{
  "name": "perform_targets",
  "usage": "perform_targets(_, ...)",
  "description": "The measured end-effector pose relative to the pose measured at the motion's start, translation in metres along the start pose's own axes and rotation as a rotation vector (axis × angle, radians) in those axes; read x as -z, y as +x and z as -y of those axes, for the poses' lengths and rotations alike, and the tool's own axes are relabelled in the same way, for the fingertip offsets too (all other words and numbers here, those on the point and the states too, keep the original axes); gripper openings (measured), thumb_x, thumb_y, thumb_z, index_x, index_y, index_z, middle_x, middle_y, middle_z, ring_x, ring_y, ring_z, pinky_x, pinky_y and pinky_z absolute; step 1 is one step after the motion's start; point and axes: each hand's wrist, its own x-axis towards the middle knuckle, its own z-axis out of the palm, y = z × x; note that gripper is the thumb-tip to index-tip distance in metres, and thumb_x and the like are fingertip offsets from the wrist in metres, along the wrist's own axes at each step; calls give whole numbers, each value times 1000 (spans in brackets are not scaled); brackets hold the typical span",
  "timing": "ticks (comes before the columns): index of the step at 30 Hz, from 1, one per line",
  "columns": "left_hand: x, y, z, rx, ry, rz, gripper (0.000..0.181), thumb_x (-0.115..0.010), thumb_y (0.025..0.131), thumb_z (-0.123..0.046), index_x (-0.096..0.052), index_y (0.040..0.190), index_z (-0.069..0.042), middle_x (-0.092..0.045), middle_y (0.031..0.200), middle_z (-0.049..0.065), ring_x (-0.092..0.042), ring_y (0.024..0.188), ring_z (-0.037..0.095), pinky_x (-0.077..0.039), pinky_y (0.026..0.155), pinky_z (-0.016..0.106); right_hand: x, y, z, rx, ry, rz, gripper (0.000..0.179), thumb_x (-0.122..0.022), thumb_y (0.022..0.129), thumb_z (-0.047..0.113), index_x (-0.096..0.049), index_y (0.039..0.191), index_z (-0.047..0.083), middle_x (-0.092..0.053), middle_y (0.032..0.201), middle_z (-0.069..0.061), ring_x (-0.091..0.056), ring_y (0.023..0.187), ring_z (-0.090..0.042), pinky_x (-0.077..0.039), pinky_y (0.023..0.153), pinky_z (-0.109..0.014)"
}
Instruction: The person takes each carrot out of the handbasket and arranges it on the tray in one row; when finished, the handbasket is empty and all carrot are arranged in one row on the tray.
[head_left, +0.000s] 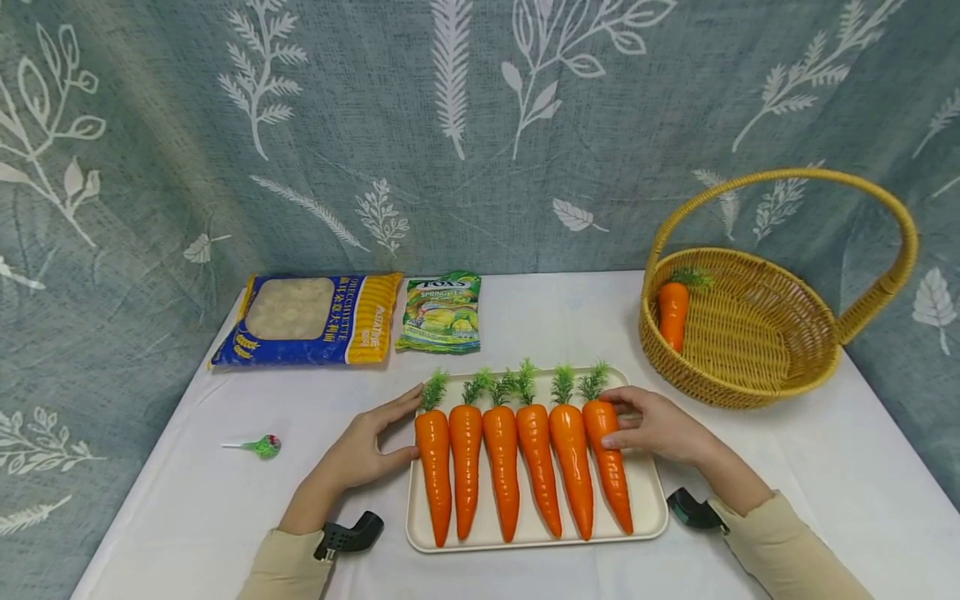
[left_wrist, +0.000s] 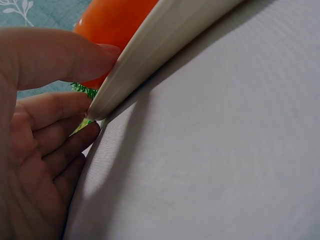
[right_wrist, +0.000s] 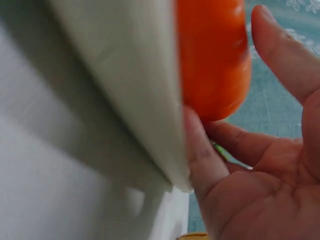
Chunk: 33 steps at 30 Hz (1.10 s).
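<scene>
Several orange toy carrots with green frilly tops lie side by side in a cream rectangular tray. At the tray's left edge, my left hand touches the rim; in the left wrist view its thumb lies against the rim beside a carrot, with the other fingers loosely extended near the corner. My right hand holds the upper end of the rightmost carrot, thumb over it. In the right wrist view, fingers reach around that carrot's blunt end, beside the tray wall.
A wicker basket with a tall handle stands at the back right, one carrot inside. At the back left lie a blue and yellow pasta bag and a green candy packet. A lollipop lies left on the white table.
</scene>
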Motion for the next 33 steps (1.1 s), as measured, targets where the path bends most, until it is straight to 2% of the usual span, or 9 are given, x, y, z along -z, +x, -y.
perform_targets(4, 0, 0, 1, -20, 1, -4, 65, -72, 81, -32, -51, 136, -5, -42, 148, 6, -42, 134, 31, -36, 109, 51, 4, -2, 2, -8, -20, 4, 73, -76, 80, 28, -44, 134, -8, -52, 130, -26, -57, 114, -37, -51, 95, -47)
perform_targets(10, 0, 1, -1, -13, 3, -2, 65, -72, 81, -33, -51, 136, -6, -41, 149, 5, -42, 134, 31, -36, 109, 51, 11, -5, 3, -6, -24, 18, 70, -74, 82, 28, -44, 134, -10, -51, 131, -28, -55, 116, -39, -51, 97, -46)
perform_targets(14, 0, 1, -1, -8, 2, -2, 65, -72, 81, -33, -51, 136, -6, -41, 149, 5, -42, 134, 30, -36, 110, 50, 16, -6, 3, 0, -49, 4, 67, -74, 82, 27, -47, 132, -8, -51, 132, -28, -56, 115, -38, -51, 96, -47)
perform_targets(18, 0, 1, 1, -17, 6, -7, 65, -72, 81, -33, -51, 136, -6, -42, 148, 6, -43, 134, 31, -36, 109, 51, 21, -8, 3, 39, -77, -25, 63, -73, 83, 26, -49, 130, -8, -54, 129, -27, -56, 115, -39, -51, 96, -48)
perform_targets(27, 0, -1, 1, -20, 14, -13, 65, -73, 80, -32, -52, 136, -6, -42, 148, 5, -43, 133, 30, -36, 109, 50, 31, -14, 6, 88, -19, -84, 59, -70, 86, 19, -46, 132, -9, -51, 133, -29, -50, 122, -44, -44, 101, -51)
perform_targets(30, -1, -1, 1, -15, 11, -12, 64, -72, 81, -32, -52, 136, -6, -42, 148, 5, -43, 133, 30, -36, 109, 50, 35, -18, 9, 104, -31, -107, 57, -68, 87, 17, -45, 133, -8, -50, 135, -27, -48, 125, -41, -42, 104, -46)
perform_targets(33, -1, 0, 1, -11, 9, -11, 64, -72, 81, -33, -52, 136, -6, -42, 148, 5, -43, 133, 30, -36, 109, 51, 39, -22, 13, 109, -25, -132, 56, -67, 88, 16, -45, 134, -6, -48, 138, -25, -47, 127, -38, -44, 105, -26)
